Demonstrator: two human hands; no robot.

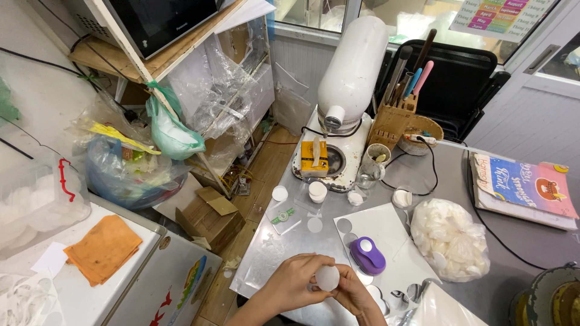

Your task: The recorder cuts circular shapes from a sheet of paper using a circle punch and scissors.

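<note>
Both hands' grip, left hand (294, 282) and right hand (351, 292), clamps a white disc (327, 278); plastic bag (450, 238) holds more.

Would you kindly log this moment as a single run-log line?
left hand: holds white round disc | right hand: also on disc | purple punch: beside hands, on white sheet

Both hands, left (294, 281) and right (353, 293), are bare, forearms unsleeved, no rings showing.

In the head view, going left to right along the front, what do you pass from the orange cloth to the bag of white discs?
Orange cloth → cardboard box → left hand → white disc held in both hands → right hand → purple hole punch → bag of white discs.
</note>
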